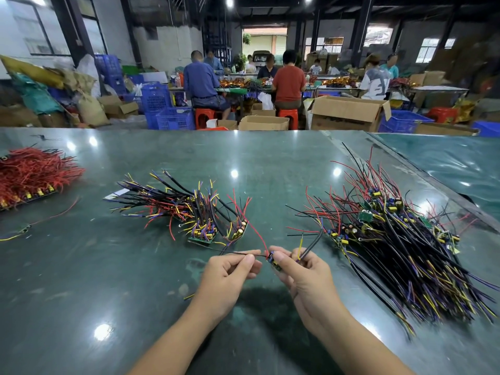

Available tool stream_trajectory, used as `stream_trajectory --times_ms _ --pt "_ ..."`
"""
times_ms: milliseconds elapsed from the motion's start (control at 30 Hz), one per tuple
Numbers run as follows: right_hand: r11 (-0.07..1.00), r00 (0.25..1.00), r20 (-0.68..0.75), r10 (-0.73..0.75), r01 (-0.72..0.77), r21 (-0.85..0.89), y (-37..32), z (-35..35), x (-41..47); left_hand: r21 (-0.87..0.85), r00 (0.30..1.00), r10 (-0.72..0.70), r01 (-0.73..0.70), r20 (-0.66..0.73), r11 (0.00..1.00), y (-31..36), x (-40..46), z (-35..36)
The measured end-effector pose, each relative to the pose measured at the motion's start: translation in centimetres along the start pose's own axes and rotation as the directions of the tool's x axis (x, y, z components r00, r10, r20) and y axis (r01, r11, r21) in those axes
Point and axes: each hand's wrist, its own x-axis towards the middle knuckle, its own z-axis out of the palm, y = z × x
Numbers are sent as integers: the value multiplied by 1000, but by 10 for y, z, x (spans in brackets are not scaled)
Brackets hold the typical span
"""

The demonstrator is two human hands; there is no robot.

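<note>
Fingers (pixel 249 262) of left hand (pixel 228 277) pinch black wire (pixel 236 253); right hand (pixel 305 277) grips board (pixel 273 263).

Both forearms enter from the lower edge, bare, and converge toward the centre. Left forearm (pixel 176 336) runs up and to the right; right forearm (pixel 359 339) runs up and to the left. The left hand (pixel 230 272) is back-up with a nearly straight wrist, its thumb and forefinger pinching a thin black wire (pixel 235 253); its remaining fingers are curled under the palm. The right hand (pixel 304 277) is also back-up, its thumb pressed against the forefinger on a small circuit board (pixel 273 262), its other fingers curled round the leads rising from it. The two hands are level and close together, thumb tips near but apart.
</note>
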Motion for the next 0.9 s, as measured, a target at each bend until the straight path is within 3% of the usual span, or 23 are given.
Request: stream_trajectory --times_ms 200,367,500,633,767,900 --pt "981 991 125 -41 63 -183 3 0 -4 -17 997 61 -60 49 998 2 0 -1" --pt "943 979 162 -120 164 -291 3 5 -7 45 998 26 -24 -50 999 3 5 -7" --pt "966 970 165 -181 207 -155 -4 5 -8 -293 984 -122 79 -132 953 12 10 -15" --pt "971 962 191 -196 218 -99 -7 5 -10 -622 943 -317 192 -96 759 18 14 -23" --pt "970 954 251 -167 204 -130 -9 7 -12 -762 902 -428 239 -54 602 20 16 -25" --pt "968 944 294 -147 199 -155 -8 8 -13 -802 887 -457 224 -68 554 19 19 -29"
